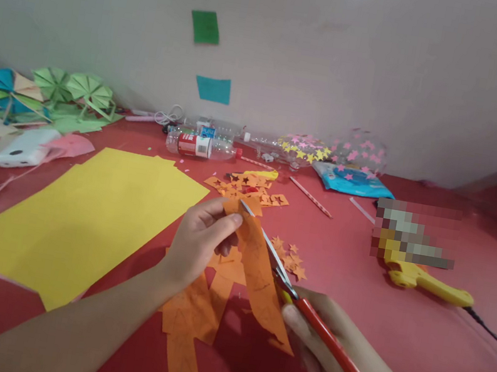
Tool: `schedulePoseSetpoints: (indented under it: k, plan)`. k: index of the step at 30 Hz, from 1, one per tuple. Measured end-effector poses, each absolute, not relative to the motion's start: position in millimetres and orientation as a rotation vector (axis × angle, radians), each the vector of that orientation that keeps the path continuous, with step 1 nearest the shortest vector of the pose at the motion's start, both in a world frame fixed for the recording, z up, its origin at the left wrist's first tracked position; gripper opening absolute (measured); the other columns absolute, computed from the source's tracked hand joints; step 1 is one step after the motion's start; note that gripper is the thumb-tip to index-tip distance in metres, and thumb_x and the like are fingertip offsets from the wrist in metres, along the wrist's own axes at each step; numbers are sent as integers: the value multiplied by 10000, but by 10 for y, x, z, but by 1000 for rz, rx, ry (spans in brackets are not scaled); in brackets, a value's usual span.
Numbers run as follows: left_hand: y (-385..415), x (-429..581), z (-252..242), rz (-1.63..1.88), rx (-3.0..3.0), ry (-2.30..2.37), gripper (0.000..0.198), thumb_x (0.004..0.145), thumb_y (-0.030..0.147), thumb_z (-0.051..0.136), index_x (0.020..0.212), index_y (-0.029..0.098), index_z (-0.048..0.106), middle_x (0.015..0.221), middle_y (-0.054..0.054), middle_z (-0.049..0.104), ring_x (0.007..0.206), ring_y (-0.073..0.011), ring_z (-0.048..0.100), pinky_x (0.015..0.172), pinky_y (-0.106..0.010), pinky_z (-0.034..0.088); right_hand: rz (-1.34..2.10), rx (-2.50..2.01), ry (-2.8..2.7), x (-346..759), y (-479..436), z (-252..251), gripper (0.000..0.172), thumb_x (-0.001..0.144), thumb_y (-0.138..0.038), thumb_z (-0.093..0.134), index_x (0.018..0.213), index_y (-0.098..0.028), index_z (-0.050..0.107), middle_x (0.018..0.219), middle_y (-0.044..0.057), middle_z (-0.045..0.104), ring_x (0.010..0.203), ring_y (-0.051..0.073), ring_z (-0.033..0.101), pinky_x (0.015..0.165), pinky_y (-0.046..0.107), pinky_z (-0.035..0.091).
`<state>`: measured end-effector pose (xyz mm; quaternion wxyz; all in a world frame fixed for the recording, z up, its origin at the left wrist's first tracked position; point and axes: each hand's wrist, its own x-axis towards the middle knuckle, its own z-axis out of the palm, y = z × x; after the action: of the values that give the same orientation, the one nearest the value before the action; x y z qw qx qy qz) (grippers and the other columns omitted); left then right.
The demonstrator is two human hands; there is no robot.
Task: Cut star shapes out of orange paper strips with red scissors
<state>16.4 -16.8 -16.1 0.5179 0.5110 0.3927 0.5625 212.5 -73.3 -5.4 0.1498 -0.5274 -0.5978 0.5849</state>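
Between thumb and fingers, my left hand (205, 229) pinches the upper end of an orange paper strip (259, 277) with faint drawn lines. My right hand (324, 332) is closed around red-handled scissors (284, 274), whose blades lie along the strip's right edge, tips close to my left thumb. Below the strip lie more orange paper pieces (193, 316), some with pencil outlines. Small orange paper stars (291, 260) form a loose pile just right of the blades. Behind my left hand are orange scraps with star-shaped holes (252, 188).
Yellow sheets (92, 210) cover the left of the red table (415, 353). Plastic bottles (195, 145), some star-decorated, lie along the wall. A yellow glue gun (432, 286) with a cord sits right. Folded paper fans (88, 89) and a white device (26, 149) stand left.
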Motion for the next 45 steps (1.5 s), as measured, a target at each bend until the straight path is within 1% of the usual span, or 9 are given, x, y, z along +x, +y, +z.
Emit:
schedulePoseSetpoints:
  k: [10,14,16,18,22,27,31,40,45]
  plan:
    - [-158,150,-138,1330,1200,938,139,797,282,575,721,183,635,536,30,516,446,-79,445,423,-203,366,1624,-1551,-1694,2121,-736,-1,506,769,-693,520,629,-223,391,394,-96,370,328,57,322,346,175,226]
    - [-139,145,-69,1382,1133,918,154,770,267,616,658,184,550,582,38,515,515,-80,483,518,-206,424,1604,-1607,-1654,2121,-728,16,463,767,-634,543,610,-226,388,373,-91,399,308,54,317,337,173,236]
    - [-130,140,-27,1381,1099,903,127,765,260,618,698,190,537,622,41,549,531,-81,517,558,-215,457,1595,-1646,-1658,2131,-710,-16,469,749,-642,540,597,-228,380,366,-87,407,296,53,318,327,172,240]
    - [-122,134,7,1338,1104,897,105,775,274,612,760,201,538,657,42,580,490,-79,526,524,-219,461,1597,-1674,-1664,2144,-692,-43,493,719,-681,525,590,-229,376,362,-86,409,288,52,313,313,169,240]
    - [-106,120,29,1304,1147,997,131,783,311,626,802,212,544,626,56,549,394,-48,419,380,-175,339,1586,-1678,-1687,2159,-683,-13,520,702,-718,517,610,-224,383,379,-86,414,303,54,329,329,170,263]
    - [-76,93,7,1346,1226,1088,165,777,327,639,722,189,567,595,48,504,497,-66,452,471,-183,383,1510,-1653,-1738,2186,-667,-1,547,727,-736,521,615,-231,344,411,-92,381,334,63,358,357,183,271]
    - [-63,73,-8,1314,1259,1097,173,774,339,638,711,189,579,618,30,553,542,-94,514,501,-208,404,1504,-1502,-1904,2233,-616,-104,588,719,-785,500,613,-234,324,446,-77,413,363,66,364,357,196,266]
    - [-56,70,-11,1297,1284,1122,142,732,326,663,727,185,659,558,21,575,462,-93,497,428,-218,353,1461,-1495,-1881,2208,-672,7,560,788,-750,462,628,-237,302,477,-61,442,410,78,380,408,212,293]
    - [-57,58,-19,1302,1283,1128,149,721,332,671,736,184,675,523,25,559,450,-96,496,420,-220,348,1493,-1488,-1833,2204,-678,1,573,765,-768,476,629,-239,304,457,-83,380,398,75,343,406,212,257]
